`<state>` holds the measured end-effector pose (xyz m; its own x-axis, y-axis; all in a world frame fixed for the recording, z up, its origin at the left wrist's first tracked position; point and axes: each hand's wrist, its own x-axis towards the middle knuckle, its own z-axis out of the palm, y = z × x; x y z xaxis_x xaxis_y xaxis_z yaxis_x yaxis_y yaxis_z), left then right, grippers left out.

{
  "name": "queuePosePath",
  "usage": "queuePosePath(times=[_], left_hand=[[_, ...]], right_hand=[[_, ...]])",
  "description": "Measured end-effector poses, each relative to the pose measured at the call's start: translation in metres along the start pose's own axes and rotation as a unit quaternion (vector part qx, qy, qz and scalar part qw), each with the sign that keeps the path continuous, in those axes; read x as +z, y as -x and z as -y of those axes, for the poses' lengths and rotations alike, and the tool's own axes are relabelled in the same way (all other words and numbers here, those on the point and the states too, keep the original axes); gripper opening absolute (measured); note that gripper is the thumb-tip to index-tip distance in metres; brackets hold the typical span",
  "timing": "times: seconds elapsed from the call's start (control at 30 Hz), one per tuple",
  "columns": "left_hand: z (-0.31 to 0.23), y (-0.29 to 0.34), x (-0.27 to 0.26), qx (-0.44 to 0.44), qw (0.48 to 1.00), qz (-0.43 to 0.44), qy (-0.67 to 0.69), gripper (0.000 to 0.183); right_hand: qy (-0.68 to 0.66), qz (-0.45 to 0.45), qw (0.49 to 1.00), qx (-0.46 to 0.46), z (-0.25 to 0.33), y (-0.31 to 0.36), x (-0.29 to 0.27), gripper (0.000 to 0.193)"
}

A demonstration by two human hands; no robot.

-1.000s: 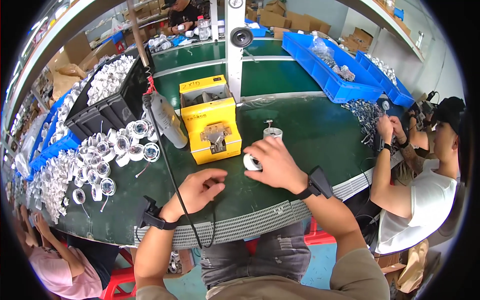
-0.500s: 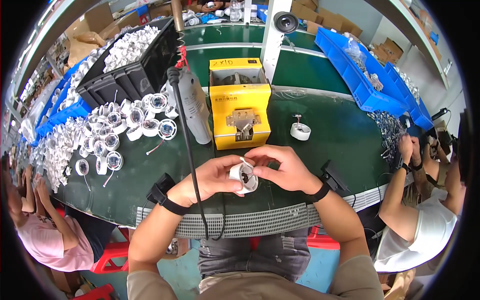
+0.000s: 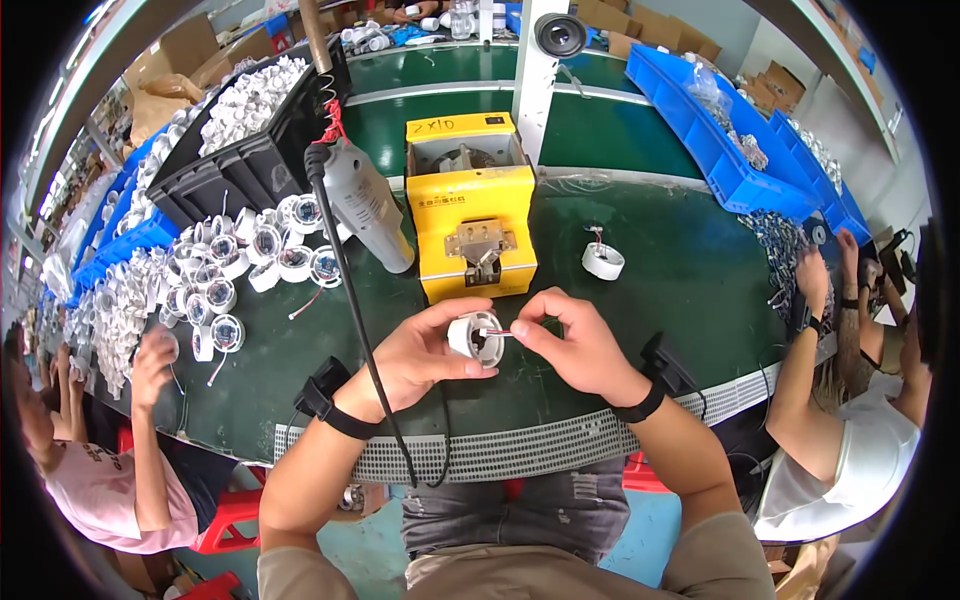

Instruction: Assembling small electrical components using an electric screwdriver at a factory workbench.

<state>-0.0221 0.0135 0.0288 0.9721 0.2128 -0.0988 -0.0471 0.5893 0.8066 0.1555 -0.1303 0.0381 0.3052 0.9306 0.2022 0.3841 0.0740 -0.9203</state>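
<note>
My left hand (image 3: 422,348) grips a white round plastic housing (image 3: 462,336), its open side turned to the right. Dark parts show inside it. Between the thumb and forefinger of my right hand (image 3: 578,348) is the end of a short wire lead (image 3: 499,333) that comes out of the housing. Just beyond my hands stands a yellow machine (image 3: 470,215) with a metal piece on its front. A grey electric screwdriver (image 3: 365,205) hangs left of the machine. Another white housing (image 3: 602,262), with a small wired part at its edge, sits to the right.
Many white housings (image 3: 228,333) lie at left, beside a black crate (image 3: 185,185) of white parts. Blue bins (image 3: 745,196) stand at far right, near a heap of wire leads (image 3: 770,250). A black cable (image 3: 350,290) hangs across my left forearm. Co-workers sit on both sides.
My right hand has moved off the housing's rim and draws the wire lead out to the right. The housing has turned and shifted slightly left. The left co-worker's hand has risen to the housings.
</note>
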Motion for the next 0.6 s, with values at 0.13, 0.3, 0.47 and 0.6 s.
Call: queuePosePath(times=[0.13, 0.3, 0.47, 0.6], left_hand=[[0.002, -0.003, 0.002, 0.006, 1.000, -0.002, 0.017, 0.057], [0.008, -0.004, 0.006, 0.011, 0.999, -0.017, 0.050, 0.048], [0.017, -0.007, 0.008, 0.027, 0.999, -0.034, 0.019, 0.042], [0.014, -0.005, 0.004, 0.057, 0.996, -0.044, 0.053, 0.035]], right_hand=[[0.136, -0.077, 0.983, -0.093, 0.002, 0.002, 0.008, 0.011], [0.177, -0.109, 0.972, -0.112, 0.006, 0.003, 0.017, 0.012], [0.091, -0.104, 0.983, -0.123, 0.008, 0.004, 0.023, 0.013], [0.095, -0.109, 0.983, -0.117, 0.021, 0.002, 0.016, 0.021]])
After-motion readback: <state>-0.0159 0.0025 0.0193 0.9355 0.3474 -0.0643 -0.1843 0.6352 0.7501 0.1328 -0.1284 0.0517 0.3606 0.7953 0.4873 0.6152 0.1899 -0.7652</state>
